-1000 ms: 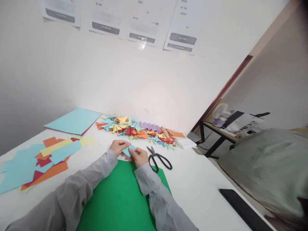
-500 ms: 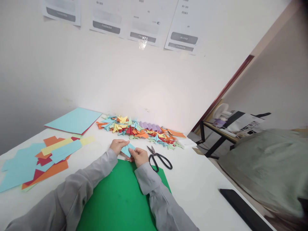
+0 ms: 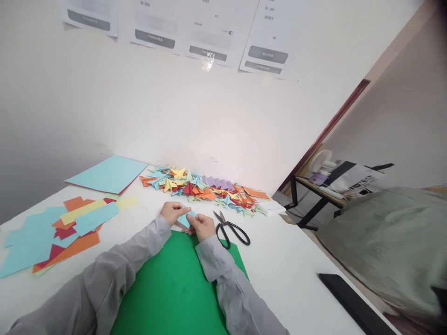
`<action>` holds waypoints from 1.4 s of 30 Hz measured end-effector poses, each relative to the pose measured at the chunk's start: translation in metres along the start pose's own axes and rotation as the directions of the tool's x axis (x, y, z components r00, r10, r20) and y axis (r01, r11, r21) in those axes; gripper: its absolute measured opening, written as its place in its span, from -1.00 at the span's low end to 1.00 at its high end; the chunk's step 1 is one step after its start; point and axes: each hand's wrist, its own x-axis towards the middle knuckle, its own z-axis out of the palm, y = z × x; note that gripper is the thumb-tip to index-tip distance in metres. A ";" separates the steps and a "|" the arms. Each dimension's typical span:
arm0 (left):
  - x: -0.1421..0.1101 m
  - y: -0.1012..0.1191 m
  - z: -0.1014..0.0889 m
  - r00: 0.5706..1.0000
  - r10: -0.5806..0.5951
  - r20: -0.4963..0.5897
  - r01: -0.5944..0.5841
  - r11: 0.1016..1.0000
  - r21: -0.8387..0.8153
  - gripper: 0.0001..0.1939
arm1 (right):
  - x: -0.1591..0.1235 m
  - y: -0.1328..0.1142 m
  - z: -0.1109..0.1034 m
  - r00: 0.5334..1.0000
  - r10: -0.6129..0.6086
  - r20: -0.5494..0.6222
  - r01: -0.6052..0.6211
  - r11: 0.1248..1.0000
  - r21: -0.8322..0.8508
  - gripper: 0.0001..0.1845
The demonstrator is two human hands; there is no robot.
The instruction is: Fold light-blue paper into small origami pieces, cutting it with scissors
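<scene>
My left hand (image 3: 172, 213) and my right hand (image 3: 203, 226) meet at the far edge of a green paper sheet (image 3: 174, 288) on the white table (image 3: 286, 265). Both pinch a small folded light-blue paper piece (image 3: 186, 217) between their fingers. Grey sleeves cover both forearms. Black scissors (image 3: 231, 229) lie shut on the table just right of my right hand.
A heap of folded coloured paper shapes (image 3: 202, 188) lies along the wall. Loose paper scraps (image 3: 63, 228) and a light-blue sheet (image 3: 108, 174) lie at the left. A black flat object (image 3: 352, 302) rests near the table's right edge. Another person's grey-green clothing (image 3: 387, 246) is at the right.
My hands have barely moved; the fingers shifted slightly on the light-blue paper piece. Everything else stays put.
</scene>
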 end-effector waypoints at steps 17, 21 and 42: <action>-0.004 0.007 0.000 0.999 -0.045 0.015 0.045 0.999 -0.021 -0.72 | 0.000 0.001 0.000 1.000 0.005 0.017 -0.004 1.000 -0.015 -0.59; -0.003 0.006 0.000 0.998 -0.055 0.020 0.055 0.998 -0.004 -0.72 | 0.001 0.002 0.000 1.000 -0.002 0.021 0.002 1.000 -0.008 -0.60; 0.006 -0.007 -0.002 1.000 0.023 -0.020 -0.023 1.000 -0.020 -0.69 | 0.006 0.008 -0.001 0.998 -0.054 0.020 0.054 0.999 0.007 -0.59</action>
